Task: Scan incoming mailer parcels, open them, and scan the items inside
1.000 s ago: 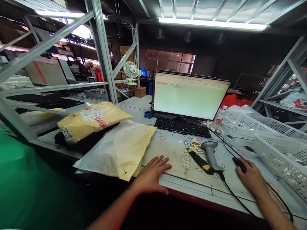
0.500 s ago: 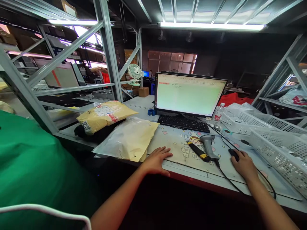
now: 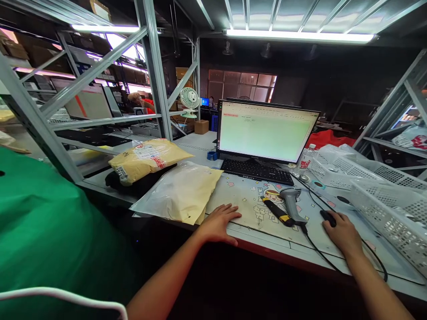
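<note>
My left hand rests flat at the front edge of the desk mat, fingers spread and nothing in them. Just beyond it lies a pale yellow plastic mailer bag. My right hand is curved over a black computer mouse on the right of the mat. Between my hands lie a grey barcode scanner and a black and yellow utility knife, side by side. Behind them stand a black keyboard and a lit monitor.
A yellow labelled parcel lies at the left on something black. White perforated baskets line the right side, near a plastic bottle. A blue tape roll, a small fan and a cardboard box stand farther back. Green fabric fills the lower left.
The view has shifted slightly, so everything sits a little farther right. Both hands keep their places on the desk, the right still on the mouse.
</note>
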The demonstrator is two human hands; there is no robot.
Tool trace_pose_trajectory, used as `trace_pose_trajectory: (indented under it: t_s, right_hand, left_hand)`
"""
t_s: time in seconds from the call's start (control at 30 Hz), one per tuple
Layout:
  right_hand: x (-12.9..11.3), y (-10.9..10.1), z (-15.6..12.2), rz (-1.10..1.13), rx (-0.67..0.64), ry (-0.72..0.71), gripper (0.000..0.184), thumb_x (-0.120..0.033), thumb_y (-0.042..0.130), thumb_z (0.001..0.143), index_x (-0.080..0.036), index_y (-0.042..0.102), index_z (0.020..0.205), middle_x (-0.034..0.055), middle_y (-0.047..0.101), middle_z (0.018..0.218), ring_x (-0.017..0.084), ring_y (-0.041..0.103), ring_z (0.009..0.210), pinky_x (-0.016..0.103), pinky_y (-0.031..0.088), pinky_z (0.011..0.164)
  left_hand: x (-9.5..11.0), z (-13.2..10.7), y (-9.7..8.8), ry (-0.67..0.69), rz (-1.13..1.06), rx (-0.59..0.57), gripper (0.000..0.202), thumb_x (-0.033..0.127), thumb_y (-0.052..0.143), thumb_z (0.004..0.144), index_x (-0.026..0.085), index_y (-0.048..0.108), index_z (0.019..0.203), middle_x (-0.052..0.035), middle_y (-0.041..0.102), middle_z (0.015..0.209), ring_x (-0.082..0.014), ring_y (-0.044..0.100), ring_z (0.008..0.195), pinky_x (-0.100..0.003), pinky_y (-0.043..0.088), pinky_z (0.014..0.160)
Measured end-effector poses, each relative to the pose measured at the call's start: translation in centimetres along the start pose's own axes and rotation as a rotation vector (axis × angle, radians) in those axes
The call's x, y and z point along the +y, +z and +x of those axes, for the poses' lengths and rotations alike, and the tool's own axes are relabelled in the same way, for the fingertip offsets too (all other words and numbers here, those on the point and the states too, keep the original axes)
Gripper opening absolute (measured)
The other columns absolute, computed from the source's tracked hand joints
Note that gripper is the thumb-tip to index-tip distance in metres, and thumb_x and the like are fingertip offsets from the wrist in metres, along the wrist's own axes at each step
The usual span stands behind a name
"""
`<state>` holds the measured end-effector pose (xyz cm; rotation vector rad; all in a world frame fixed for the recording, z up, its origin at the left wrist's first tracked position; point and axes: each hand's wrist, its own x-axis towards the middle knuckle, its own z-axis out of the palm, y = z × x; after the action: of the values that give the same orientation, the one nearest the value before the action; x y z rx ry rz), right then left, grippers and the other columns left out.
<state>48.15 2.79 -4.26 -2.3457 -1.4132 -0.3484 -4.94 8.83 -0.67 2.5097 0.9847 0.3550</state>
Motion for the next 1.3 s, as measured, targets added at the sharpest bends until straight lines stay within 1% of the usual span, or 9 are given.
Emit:
trace_pose_trajectory:
  t_s: [0.17, 0.37, 0.5, 0.67, 0.87, 1.07, 1.2, 1.3]
  right_hand:
    - [-0.31, -0.47, -0.41, -0.018, 0.004, 0.001, 0.068, -0.054, 0.036, 0.094, -0.021, 0.066, 0.145, 0.0108, 0.059, 0.15, 0.037, 0.064, 0.123, 0.052, 0.053, 0.104]
    - [-0.47, -0.86, -0.64, -0.021, -0.006, 0.002, 0.063, -0.052, 0.038, 0.094, -0.023, 0.066, 0.143, 0.0093, 0.059, 0.152, 0.036, 0.065, 0.122, 0.051, 0.053, 0.096]
    - [-0.42, -0.91, -0.66, -0.019, -0.021, 0.013, 0.06, -0.051, 0.039, 0.094, -0.025, 0.066, 0.141, 0.0077, 0.059, 0.152, 0.036, 0.065, 0.122, 0.05, 0.054, 0.09]
    - [-0.4, -0.76, -0.61, -0.019, -0.014, 0.006, 0.062, -0.053, 0.038, 0.094, -0.025, 0.065, 0.142, 0.0086, 0.06, 0.151, 0.037, 0.065, 0.122, 0.052, 0.054, 0.093]
    - [-0.52, -1.03, -0.71, -0.024, -0.032, 0.011, 0.065, -0.055, 0.037, 0.093, -0.025, 0.064, 0.143, 0.0064, 0.06, 0.151, 0.036, 0.064, 0.124, 0.051, 0.054, 0.093]
    - [-0.4, -0.73, -0.69, -0.009, -0.001, -0.008, 0.064, -0.054, 0.037, 0.093, -0.023, 0.066, 0.142, 0.0095, 0.061, 0.151, 0.037, 0.064, 0.123, 0.051, 0.053, 0.096]
    - [-0.12, -0.48, -0.45, -0.011, -0.003, -0.02, 0.065, -0.054, 0.036, 0.095, -0.023, 0.064, 0.146, 0.0099, 0.06, 0.151, 0.037, 0.064, 0.123, 0.052, 0.052, 0.099]
    - [0.2, -0.26, -0.18, 0.004, -0.017, -0.018, 0.067, -0.055, 0.034, 0.097, -0.024, 0.062, 0.149, 0.0095, 0.058, 0.153, 0.037, 0.063, 0.127, 0.053, 0.053, 0.102]
  left_hand:
    - [-0.07, 0.07, 0.12, 0.004, -0.003, -0.001, 0.109, 0.075, 0.091, 0.068, 0.028, 0.057, 0.16, -0.0068, 0.033, 0.176, -0.037, 0.022, 0.166, -0.054, 0.014, 0.138]
    - [0.13, 0.0, -0.01, -0.002, 0.009, 0.003, 0.107, 0.074, 0.091, 0.069, 0.028, 0.057, 0.16, -0.0062, 0.034, 0.176, -0.0357, 0.024, 0.166, -0.053, 0.015, 0.138]
    - [0.1, -0.01, 0.06, 0.006, 0.002, 0.007, 0.108, 0.075, 0.091, 0.069, 0.028, 0.057, 0.159, -0.0066, 0.034, 0.175, -0.0366, 0.024, 0.166, -0.053, 0.015, 0.138]
    - [-0.07, 0.03, 0.15, 0.0, -0.001, 0.0, 0.108, 0.077, 0.09, 0.069, 0.029, 0.057, 0.16, -0.0049, 0.033, 0.176, -0.0363, 0.023, 0.166, -0.053, 0.014, 0.138]
    - [0.05, -0.08, 0.08, 0.0, 0.005, 0.002, 0.107, 0.076, 0.089, 0.07, 0.029, 0.056, 0.16, -0.0049, 0.032, 0.176, -0.0361, 0.022, 0.167, -0.053, 0.014, 0.138]
    - [0.2, -0.1, 0.04, -0.008, 0.015, -0.001, 0.107, 0.075, 0.09, 0.07, 0.029, 0.056, 0.16, -0.0044, 0.032, 0.176, -0.0348, 0.023, 0.167, -0.052, 0.014, 0.138]
    - [0.17, -0.08, 0.03, -0.004, 0.005, 0.001, 0.106, 0.075, 0.09, 0.07, 0.029, 0.057, 0.16, -0.0057, 0.033, 0.176, -0.0358, 0.023, 0.166, -0.053, 0.015, 0.138]
    - [0.13, -0.05, 0.04, -0.006, 0.006, -0.002, 0.106, 0.073, 0.091, 0.07, 0.029, 0.056, 0.16, -0.005, 0.033, 0.176, -0.0348, 0.023, 0.166, -0.052, 0.014, 0.139]
